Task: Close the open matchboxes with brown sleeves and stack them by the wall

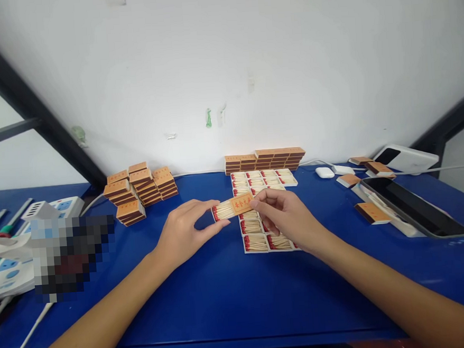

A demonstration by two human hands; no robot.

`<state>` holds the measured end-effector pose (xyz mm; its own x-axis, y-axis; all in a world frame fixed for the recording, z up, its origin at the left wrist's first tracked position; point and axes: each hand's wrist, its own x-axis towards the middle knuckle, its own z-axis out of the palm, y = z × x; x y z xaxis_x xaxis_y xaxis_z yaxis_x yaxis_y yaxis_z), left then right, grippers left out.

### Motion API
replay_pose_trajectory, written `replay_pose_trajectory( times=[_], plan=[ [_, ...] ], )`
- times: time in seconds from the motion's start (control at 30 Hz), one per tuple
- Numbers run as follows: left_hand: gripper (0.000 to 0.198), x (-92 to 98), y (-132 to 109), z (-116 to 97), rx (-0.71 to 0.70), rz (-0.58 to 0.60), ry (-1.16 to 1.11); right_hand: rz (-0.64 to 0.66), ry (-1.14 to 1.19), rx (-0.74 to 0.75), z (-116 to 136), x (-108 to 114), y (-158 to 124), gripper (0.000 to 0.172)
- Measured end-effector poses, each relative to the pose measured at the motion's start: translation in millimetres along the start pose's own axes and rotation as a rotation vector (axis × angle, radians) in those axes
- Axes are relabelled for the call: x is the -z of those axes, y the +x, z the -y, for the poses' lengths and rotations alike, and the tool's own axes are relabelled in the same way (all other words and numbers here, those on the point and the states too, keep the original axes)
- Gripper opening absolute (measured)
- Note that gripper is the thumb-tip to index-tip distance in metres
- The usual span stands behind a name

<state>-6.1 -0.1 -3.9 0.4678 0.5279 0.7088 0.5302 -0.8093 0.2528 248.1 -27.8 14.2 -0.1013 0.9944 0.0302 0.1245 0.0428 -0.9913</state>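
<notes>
In head view, box stacks and power strip at left, phone at right. Pinched by left hand and right hand, one end each: part-open matchbox, partly hiding match trays. Too pixelated to make out: dark object.

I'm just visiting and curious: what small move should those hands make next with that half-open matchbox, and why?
Perhaps ease the sleeve further off the matches, gently. The right hand pinches the sleeve, while the left hand has its fingers at the opposite, uncovered end. Open trays without sleeves lie in rows nearby, which suggests this one could match them.
</notes>
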Motion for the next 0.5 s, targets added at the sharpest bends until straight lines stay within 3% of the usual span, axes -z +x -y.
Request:
replay_pose_trajectory(
  times=[0.1,0.23,0.37,0.5],
  plan=[
    [0.034,1.5,-0.2,2.5,0.026,-0.003,0.002,-0.069,-0.027,0.024,-0.6,11.9,7.5,0.038],
    [0.034,3.0,-3.0,8.5,0.067,0.017,0.011,-0.261,-0.06,0.063,-4.5,43.2,24.3,0.032],
    [0.034,3.7,-4.5,17.0,0.098,0.11,0.012,-0.439,-0.11,0.078,-11.9,75.4,41.4,0.027],
    [0.034,3.3,-3.3,25.0,0.14,0.222,0.0,-0.499,-0.146,0.049,-18.9,85.6,48.2,0.024]
  ],
)
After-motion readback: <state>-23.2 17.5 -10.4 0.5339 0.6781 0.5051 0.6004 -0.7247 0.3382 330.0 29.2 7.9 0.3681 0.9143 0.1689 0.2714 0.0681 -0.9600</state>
